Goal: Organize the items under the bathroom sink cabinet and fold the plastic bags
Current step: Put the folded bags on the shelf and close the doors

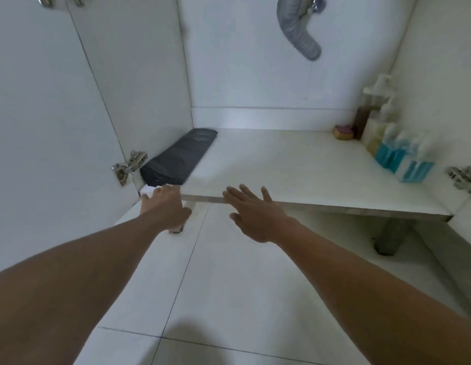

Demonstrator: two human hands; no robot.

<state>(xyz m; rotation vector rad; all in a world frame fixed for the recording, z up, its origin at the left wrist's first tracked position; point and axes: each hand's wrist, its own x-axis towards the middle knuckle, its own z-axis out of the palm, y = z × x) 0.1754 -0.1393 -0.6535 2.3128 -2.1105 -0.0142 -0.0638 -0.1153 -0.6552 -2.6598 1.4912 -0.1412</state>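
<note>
A long, flat black folded plastic bag bundle (179, 158) lies along the left wall on the white cabinet floor (295, 164). My left hand (164, 206) reaches at the cabinet's front left corner, fingers straight, its tips just short of the bundle's near end. My right hand (255, 213) hovers over the front edge of the cabinet floor with fingers spread and empty. Along the right wall stand several bottles (379, 127) and two blue-and-white packs (403, 162); a small pink and yellow item (343, 132) sits behind them.
The left cabinet door (52, 106) stands open, with a metal hinge (129, 164) near the bundle. A grey corrugated drain hose (300, 30) hangs from above at the back. A right hinge (463, 177) and a cabinet leg (387, 238) show. White floor tiles (229, 299) lie below.
</note>
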